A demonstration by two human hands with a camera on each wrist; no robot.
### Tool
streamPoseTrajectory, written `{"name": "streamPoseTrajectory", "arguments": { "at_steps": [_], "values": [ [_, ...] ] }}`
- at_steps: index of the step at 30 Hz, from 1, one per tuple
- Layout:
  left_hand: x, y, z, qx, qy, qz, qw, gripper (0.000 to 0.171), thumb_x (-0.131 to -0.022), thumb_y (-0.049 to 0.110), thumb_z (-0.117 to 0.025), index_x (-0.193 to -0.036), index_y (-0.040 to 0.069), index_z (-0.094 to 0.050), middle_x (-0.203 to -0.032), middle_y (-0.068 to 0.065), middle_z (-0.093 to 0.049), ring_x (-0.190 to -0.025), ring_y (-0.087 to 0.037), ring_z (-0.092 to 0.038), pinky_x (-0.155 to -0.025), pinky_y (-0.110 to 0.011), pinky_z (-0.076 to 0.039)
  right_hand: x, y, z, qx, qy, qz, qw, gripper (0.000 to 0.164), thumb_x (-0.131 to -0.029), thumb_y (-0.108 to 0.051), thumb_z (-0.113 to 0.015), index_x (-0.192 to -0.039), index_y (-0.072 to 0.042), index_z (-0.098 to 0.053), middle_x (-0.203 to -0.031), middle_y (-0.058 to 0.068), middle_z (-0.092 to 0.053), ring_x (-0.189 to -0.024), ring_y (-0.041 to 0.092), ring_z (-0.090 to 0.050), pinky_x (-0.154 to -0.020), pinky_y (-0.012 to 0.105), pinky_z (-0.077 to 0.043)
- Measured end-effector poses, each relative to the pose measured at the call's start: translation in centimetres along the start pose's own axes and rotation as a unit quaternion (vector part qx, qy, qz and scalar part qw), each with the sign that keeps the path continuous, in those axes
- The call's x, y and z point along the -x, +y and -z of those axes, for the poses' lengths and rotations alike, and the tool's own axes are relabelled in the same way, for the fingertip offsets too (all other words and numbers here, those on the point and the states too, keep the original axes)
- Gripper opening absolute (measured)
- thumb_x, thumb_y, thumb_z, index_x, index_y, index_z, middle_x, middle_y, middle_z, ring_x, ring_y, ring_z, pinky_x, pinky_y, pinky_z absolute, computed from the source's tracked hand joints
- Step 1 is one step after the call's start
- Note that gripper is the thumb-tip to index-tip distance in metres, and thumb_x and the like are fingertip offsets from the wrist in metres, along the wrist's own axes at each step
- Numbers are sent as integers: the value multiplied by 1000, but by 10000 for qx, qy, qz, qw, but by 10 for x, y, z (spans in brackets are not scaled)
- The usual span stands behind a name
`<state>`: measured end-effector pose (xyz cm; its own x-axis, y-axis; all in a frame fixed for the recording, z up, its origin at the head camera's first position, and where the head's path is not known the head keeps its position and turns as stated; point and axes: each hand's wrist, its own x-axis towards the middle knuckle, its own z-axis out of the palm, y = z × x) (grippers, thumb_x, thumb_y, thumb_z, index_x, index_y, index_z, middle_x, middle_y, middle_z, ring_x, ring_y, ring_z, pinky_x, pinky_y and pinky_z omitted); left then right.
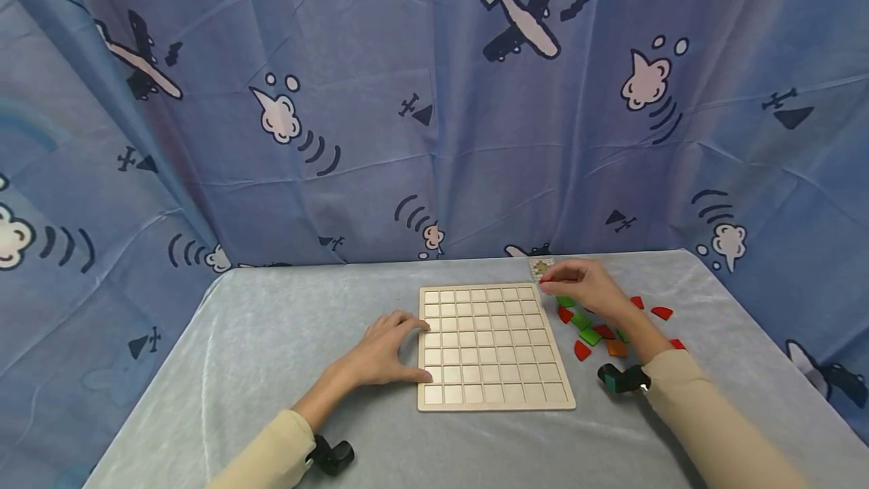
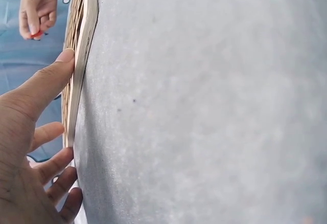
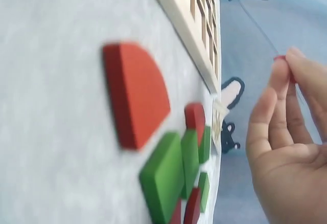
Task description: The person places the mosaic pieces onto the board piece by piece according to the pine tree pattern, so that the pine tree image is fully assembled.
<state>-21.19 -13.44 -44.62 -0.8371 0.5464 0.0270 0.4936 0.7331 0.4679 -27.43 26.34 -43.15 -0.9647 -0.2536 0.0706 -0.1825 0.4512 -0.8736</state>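
A wooden grid board point(image 1: 495, 407) of square recesses lies flat on the table. My left hand point(image 1: 383, 352) rests at its left edge, thumb and index finger spread apart and touching the rim; the left wrist view shows the thumb point(image 2: 48, 81) on that edge. Above the board's far right corner, my right hand point(image 1: 589, 289) pinches a small red piece point(image 3: 279, 58) between thumb and fingertips. Most of that piece is hidden by the fingers. Under and beside the right hand lie loose red pieces point(image 1: 581, 351), green tiles point(image 1: 589, 336) and an orange tile point(image 1: 616, 348).
A small printed card point(image 1: 538, 266) lies behind the board's far right corner. More red pieces point(image 1: 661, 313) are scattered beyond the right forearm. A blue patterned curtain point(image 1: 434, 96) hangs along the back of the grey-covered table point(image 1: 271, 338).
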Motion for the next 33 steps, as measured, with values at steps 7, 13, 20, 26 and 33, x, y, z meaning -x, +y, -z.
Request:
{"name": "streamPoseTrajectory", "arguments": {
  "at_steps": [7, 13, 20, 26, 33],
  "values": [
    [0, 0, 1, 6, 11, -43, 10000, 75, -73, 54, -82, -134, 22, -55, -137, -6, -51, -124, -28, -47, -99, -54, -39, -10, -6, -16, -449, -281, 121, 9985, 41, -93, -23, -70, -121, 6, -62, -111, 24, -69, -93, 18, -71, -83, 35, -58],
    [0, 0, 0, -69, 40, -101, 9999, 76, -72, 55, -82, -135, 21, -55, -138, -6, -51, -122, -27, -47, -99, -52, -39, -18, -8, -28, -357, -519, 245, 9977, 38, -95, -22, -66, -123, 3, -63, -119, 26, -65, -95, 22, -69, -82, 39, -57],
    [0, -1, 0, -72, 52, -82, 9999, 76, -72, 55, -82, -135, 21, -55, -137, -6, -51, -122, -26, -47, -98, -52, -39, -27, -11, -40, -144, -643, 437, 9969, 34, -93, -20, -68, -118, 3, -66, -109, 21, -71, -91, 37, -66, -73, 41, -56],
    [1, -1, 1, -65, 61, -71, 9999, 75, -72, 54, -83, -134, 22, -55, -138, -6, -51, -122, -27, -47, -97, -52, -40, -38, -15, -52, -196, -791, 421, 9958, 33, -91, -16, -71, -116, 4, -66, -105, 22, -72, -92, 33, -72, -76, 40, -58],
    [1, -1, 1, -55, 20, -26, 10000, 76, -73, 54, -82, -136, 22, -55, -139, -5, -50, -123, -27, -46, -99, -52, -39, -53, -21, -68, -155, -868, 506, 9948, 26, -86, -11, -75, -106, 5, -69, -97, 21, -75, -84, 30, -72, -73, 36, -57]
  ]
}}
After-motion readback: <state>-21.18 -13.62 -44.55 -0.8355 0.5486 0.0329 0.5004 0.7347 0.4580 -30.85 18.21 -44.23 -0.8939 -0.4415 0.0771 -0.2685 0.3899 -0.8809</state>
